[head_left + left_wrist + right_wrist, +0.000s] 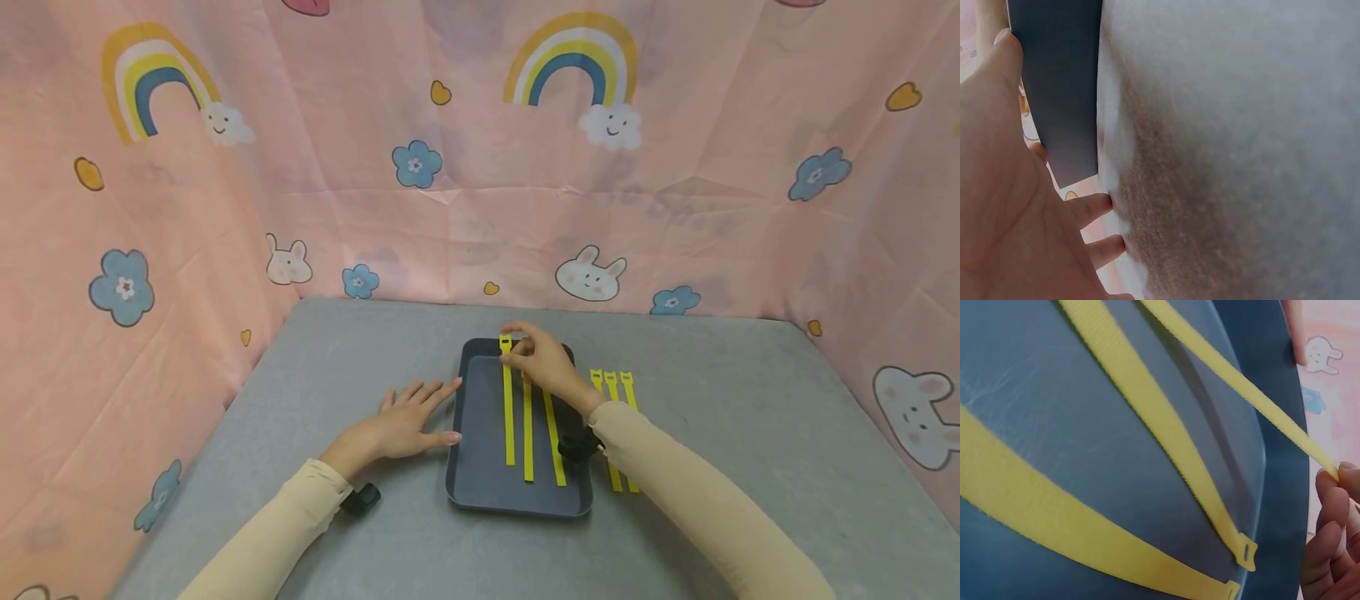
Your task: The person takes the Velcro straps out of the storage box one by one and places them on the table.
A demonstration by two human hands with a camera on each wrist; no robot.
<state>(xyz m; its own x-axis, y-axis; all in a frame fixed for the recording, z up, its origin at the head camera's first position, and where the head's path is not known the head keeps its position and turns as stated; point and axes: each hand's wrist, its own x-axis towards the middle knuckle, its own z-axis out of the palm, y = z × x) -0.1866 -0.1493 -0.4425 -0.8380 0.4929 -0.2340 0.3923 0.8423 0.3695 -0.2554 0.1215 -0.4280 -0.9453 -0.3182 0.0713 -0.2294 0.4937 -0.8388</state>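
My right hand point(546, 365) pinches a yellow hook-and-loop cable tie point(509, 417) near its slotted head, above the far end of a dark grey tray point(480, 479). In the right wrist view this tie point(1235, 378) slants up from the tray floor to the fingertips. Two more yellow ties, a middle one point(528, 437) and a right one point(554, 437), lie lengthwise in the tray; the hand partly hides their upper ends. At the tray's left side is my left hand point(401, 422), its fingers spread and fairly straight, index fingertip and thumb at the wall point(1063, 106).
Right of the tray, three yellow ties point(612, 382) lie side by side on the grey table point(735, 417), partly covered by my right forearm. A pink patterned cloth point(480, 225) hangs behind the table and along both sides. Each wrist wears a small black camera point(362, 499).
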